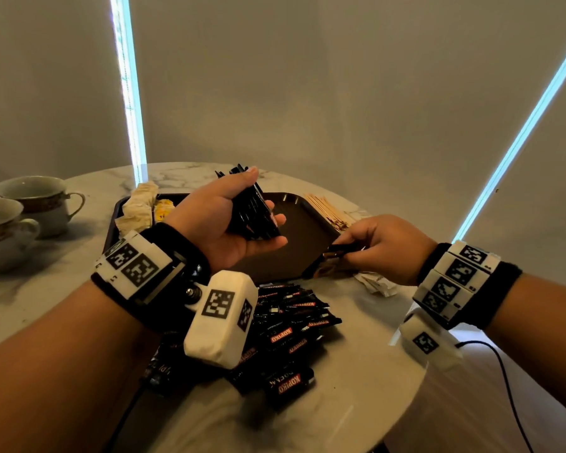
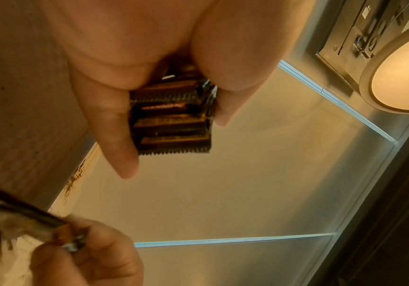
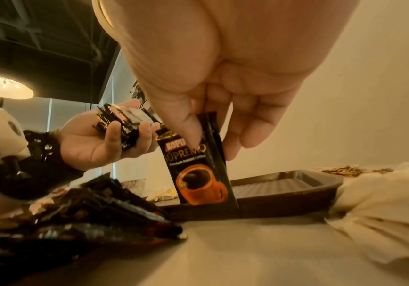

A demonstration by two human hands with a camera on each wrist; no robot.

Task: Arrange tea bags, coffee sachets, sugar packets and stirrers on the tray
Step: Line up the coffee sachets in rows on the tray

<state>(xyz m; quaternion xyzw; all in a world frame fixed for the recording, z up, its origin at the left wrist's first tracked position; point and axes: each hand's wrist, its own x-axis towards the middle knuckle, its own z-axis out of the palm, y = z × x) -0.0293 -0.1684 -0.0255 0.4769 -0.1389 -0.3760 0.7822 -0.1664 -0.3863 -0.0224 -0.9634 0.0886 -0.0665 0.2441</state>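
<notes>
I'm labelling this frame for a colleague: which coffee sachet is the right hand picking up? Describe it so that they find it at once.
Start at the brown tray on the marble table. At its near right corner the right hand pinches a black Kopiko Supremo sachet. Unlike the stack in the left hand or the loose pile, it hangs alone, with an orange mug printed on it.

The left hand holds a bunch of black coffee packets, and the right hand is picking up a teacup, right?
Not quite. The left hand does hold a bunch of black coffee packets, but the right hand is pinching a coffee sachet, not a teacup. The right wrist view shows it clearly. The teacups sit untouched on the table's left side.
</notes>
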